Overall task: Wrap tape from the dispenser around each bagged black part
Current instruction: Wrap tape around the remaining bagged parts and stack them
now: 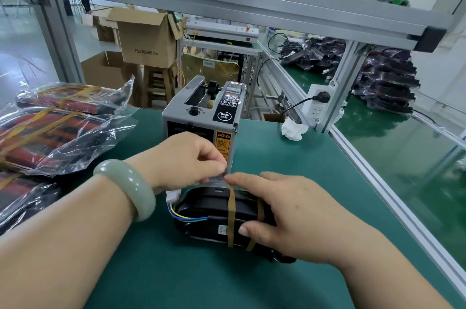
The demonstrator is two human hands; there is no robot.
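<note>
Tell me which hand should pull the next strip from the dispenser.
Probably left: the left hand is directly in front of the tape dispenser, while the right hand holds the bagged black part steady.

"CAUTION" on dispenser point(201, 117), "75x36x40 CM" on carton point(148, 39)

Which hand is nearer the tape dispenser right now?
Left. The left hand is right at the front of the tape dispenser; the right hand sits closer to the camera, gripping the bagged black part.
</note>
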